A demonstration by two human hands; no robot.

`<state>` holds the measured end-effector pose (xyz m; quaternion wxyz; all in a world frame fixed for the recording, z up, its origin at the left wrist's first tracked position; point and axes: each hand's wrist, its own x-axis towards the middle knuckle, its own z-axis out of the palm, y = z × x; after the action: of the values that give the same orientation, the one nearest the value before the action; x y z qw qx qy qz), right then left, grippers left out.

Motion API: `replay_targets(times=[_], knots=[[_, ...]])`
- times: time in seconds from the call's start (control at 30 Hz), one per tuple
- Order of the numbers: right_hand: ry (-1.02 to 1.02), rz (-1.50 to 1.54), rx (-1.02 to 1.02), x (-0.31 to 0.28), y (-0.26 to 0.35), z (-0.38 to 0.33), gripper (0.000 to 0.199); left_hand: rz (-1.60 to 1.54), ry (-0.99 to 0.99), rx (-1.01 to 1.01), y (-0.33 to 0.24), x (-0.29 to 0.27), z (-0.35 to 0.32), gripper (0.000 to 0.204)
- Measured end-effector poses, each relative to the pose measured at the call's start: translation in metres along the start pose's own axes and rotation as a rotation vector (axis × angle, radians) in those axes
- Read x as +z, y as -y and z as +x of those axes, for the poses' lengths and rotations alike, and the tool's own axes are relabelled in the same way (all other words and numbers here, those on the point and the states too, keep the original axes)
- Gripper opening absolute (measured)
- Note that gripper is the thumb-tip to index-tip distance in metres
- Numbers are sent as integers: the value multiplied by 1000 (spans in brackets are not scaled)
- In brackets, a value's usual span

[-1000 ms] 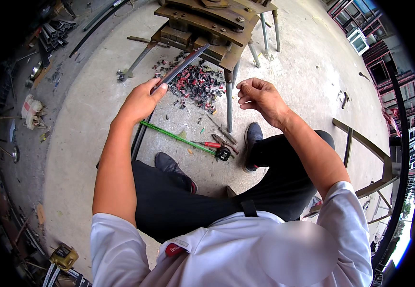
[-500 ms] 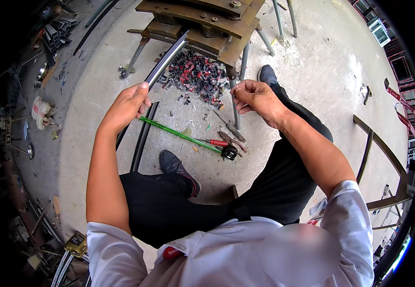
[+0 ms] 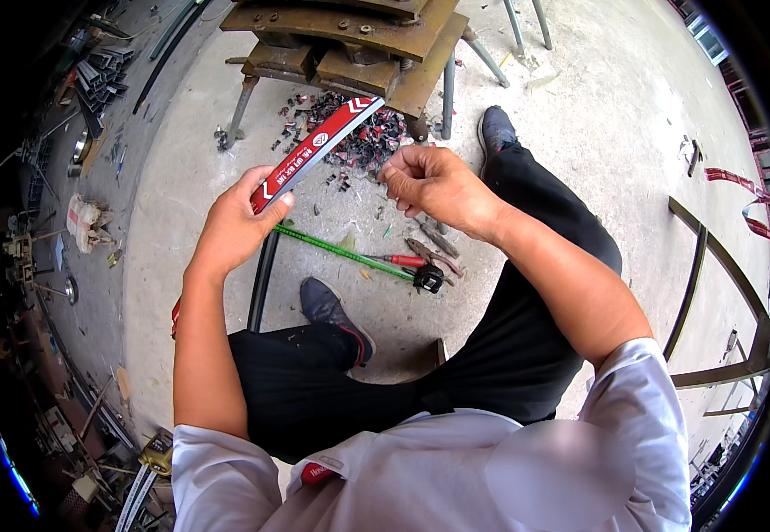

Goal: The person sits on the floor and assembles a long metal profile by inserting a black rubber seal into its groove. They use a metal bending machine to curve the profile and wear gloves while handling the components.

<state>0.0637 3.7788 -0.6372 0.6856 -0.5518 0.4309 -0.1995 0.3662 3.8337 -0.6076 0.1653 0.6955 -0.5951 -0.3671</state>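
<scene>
My left hand (image 3: 241, 222) is closed around a long metal profile strip (image 3: 323, 146) that slants up to the right. Red film with white chevrons and print covers its upper face, and a bare silver edge shows. Another bit of red shows beside my left forearm. My right hand (image 3: 443, 188) hangs right of the strip, apart from it, thumb and fingers pinched together. Whatever is in that pinch, if anything, is too small to make out. Below my hands a black tape measure (image 3: 428, 280) lies on the floor, its green blade (image 3: 341, 252) pulled out toward my left hand.
A brown steel bending stand (image 3: 341, 53) on metal legs stands ahead, with red and black scraps (image 3: 363, 142) under it. Pliers (image 3: 434, 257) and a red-handled tool (image 3: 403, 261) lie by the tape measure. A dark profile (image 3: 263, 284) lies near my shoe. Curved frame pieces (image 3: 722, 257) lie at right.
The strip has turned in my left hand, so its red film face shows instead of the silver and black one. My right hand has moved left, closer to the strip.
</scene>
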Motion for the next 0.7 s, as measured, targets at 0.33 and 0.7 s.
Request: replay_targets(times=[0.33, 0.7], knots=[[-67, -26, -34, 9, -6, 8, 27, 202, -96, -1, -4, 12, 2, 55], [-27, -53, 15, 18, -2, 14, 21, 330, -160, -1, 8, 22, 10, 48]])
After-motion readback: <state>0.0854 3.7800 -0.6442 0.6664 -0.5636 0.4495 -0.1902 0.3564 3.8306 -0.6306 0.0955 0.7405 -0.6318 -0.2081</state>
